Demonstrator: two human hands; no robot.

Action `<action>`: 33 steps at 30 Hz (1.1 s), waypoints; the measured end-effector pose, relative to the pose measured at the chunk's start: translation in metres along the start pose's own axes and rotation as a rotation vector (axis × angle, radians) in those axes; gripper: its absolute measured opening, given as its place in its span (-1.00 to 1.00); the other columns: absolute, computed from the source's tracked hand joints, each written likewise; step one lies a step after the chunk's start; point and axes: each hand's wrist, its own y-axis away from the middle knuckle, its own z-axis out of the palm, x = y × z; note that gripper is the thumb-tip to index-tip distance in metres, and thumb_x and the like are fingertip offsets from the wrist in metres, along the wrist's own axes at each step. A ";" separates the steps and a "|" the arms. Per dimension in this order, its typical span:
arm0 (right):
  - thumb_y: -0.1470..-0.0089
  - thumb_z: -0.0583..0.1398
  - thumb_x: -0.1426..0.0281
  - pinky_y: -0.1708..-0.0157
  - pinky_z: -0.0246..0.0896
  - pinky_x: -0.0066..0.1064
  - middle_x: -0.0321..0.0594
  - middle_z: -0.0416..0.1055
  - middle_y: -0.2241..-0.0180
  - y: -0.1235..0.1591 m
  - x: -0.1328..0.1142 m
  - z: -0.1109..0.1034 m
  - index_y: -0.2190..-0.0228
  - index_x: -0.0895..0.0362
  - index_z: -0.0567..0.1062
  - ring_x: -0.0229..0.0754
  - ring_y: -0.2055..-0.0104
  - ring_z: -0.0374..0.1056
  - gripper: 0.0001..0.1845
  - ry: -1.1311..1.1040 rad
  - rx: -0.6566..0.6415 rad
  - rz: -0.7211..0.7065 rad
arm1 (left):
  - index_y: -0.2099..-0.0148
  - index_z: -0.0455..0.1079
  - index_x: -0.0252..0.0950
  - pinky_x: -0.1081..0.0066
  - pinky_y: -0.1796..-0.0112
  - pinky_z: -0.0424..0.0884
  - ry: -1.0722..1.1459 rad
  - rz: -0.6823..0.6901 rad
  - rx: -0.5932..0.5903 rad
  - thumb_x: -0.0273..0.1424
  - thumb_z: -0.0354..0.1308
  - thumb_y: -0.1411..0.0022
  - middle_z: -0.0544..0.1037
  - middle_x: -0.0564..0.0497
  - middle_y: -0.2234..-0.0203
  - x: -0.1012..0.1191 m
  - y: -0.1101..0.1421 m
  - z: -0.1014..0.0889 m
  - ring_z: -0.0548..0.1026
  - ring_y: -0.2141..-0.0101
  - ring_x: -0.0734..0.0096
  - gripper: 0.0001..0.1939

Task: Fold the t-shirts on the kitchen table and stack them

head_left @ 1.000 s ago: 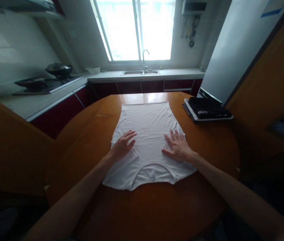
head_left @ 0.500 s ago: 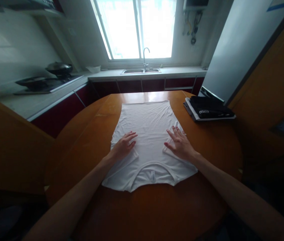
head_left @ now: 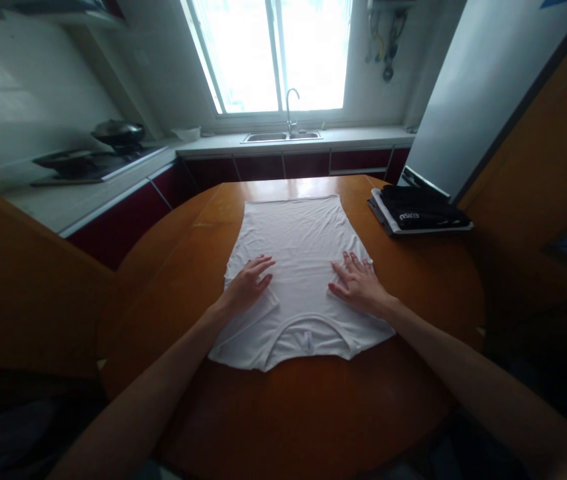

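2 hands [head_left: 359,288], apart and unclenched, rest on white shirt [head_left: 303,247] lying on wooden table [head_left: 178,273].

Plain white across the shirt [head_left: 296,240]. Orange-brown on the table [head_left: 168,280], whitish glare at far edge. By its far right edge: black with pale lettering atop folded stack [head_left: 428,208], white and dark grey beneath. Deep red on cabinets [head_left: 123,212] below whitish counter [head_left: 363,138].

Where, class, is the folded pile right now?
In the head view, the folded pile sits far right on the wooden table, beyond the right hand, right of the white shirt.
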 end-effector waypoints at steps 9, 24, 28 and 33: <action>-0.33 0.03 0.03 -0.36 -0.23 0.09 0.11 -0.10 -0.42 -0.002 0.002 0.002 -0.34 0.13 0.21 0.11 -0.47 -0.22 -0.29 -0.022 0.043 0.005 | -0.20 0.42 -0.33 -0.02 -0.29 0.18 -0.005 -0.018 -0.009 -0.25 -0.01 -0.36 0.42 -0.20 -0.22 0.001 0.001 -0.002 0.28 -0.29 0.10 -0.52; -0.35 0.01 0.08 -0.37 -0.20 0.07 0.08 -0.12 -0.43 -0.002 0.004 0.005 -0.35 0.15 0.18 0.08 -0.47 -0.22 -0.32 -0.030 0.082 -0.013 | -0.39 0.22 -0.15 -0.40 -0.24 -0.17 -0.240 -0.148 -0.192 -0.14 -0.04 -0.43 0.14 -0.20 -0.39 -0.004 0.012 0.004 -0.03 -0.40 -0.17 -0.44; -0.35 0.01 0.10 -0.36 -0.16 0.03 0.07 -0.06 -0.42 -0.004 0.005 0.004 -0.33 0.16 0.22 0.07 -0.46 -0.16 -0.35 -0.054 0.136 -0.020 | -0.42 0.16 -0.05 -0.39 -0.24 -0.24 -0.281 -0.129 -0.225 -0.09 -0.10 -0.47 0.06 -0.14 -0.42 -0.005 0.016 0.007 -0.11 -0.42 -0.12 -0.45; -0.33 0.03 0.13 -0.35 -0.10 0.02 0.12 0.00 -0.39 -0.009 0.012 0.003 -0.30 0.19 0.27 0.08 -0.45 -0.10 -0.37 -0.105 0.187 -0.016 | -0.41 0.17 -0.02 -0.40 -0.24 -0.28 -0.305 -0.138 -0.200 -0.09 -0.11 -0.47 0.08 -0.10 -0.42 -0.007 0.013 0.006 -0.10 -0.42 -0.10 -0.46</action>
